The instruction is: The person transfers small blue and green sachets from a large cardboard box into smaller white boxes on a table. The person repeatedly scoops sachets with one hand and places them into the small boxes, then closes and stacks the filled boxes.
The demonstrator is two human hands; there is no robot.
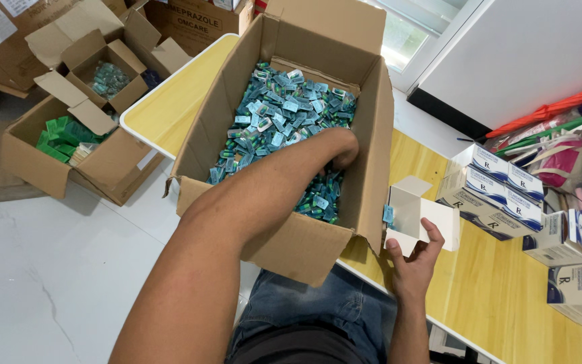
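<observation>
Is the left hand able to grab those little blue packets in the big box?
Yes, it looks so. The left hand is already down inside the big cardboard box, buried among the blue packets. The flaps are open and nothing covers the pile. The fingers are hidden, so a grip can't be confirmed.

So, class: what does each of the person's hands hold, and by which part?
The right hand holds the small open white carton by its lower edge. The left hand is sunk among the blister packs in the cardboard box; its grip cannot be told.

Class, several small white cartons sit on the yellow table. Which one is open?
The small white carton held by the right hand, beside the big cardboard box: its flaps stand open. The stacked cartons farther right are all closed.
</observation>
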